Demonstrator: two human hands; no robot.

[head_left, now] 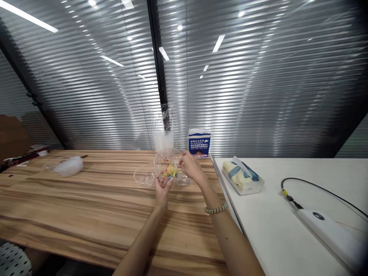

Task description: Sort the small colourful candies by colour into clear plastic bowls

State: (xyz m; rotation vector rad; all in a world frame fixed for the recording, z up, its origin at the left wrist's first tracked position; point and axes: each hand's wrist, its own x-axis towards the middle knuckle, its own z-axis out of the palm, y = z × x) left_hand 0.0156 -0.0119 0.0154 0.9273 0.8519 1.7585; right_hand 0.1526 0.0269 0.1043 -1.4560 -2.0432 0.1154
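Note:
My left hand (163, 187) grips the lower edge of a clear round plastic container (158, 161), thumb in front, held up above the wooden table. Small colorful wrapped pieces (171, 171), mostly yellow with some red and blue, show in or behind the clear plastic; I cannot tell exactly which. At the container's right rim, my right hand (189, 165) has its fingers closed in a pinch. A beaded bracelet (216, 209) circles the right wrist. Another clear round piece (140, 176) lies on the table to the left, and more clear plastic is partly hidden beneath my right hand.
Behind the hands stands a clear bag with stacked translucent plastic (163, 142). A blue-and-white packet (199, 145) stands to its right. The white table holds a tissue pack (241, 178) and a white device (322, 226) with a black cable. A plastic bag (69, 166) lies far left.

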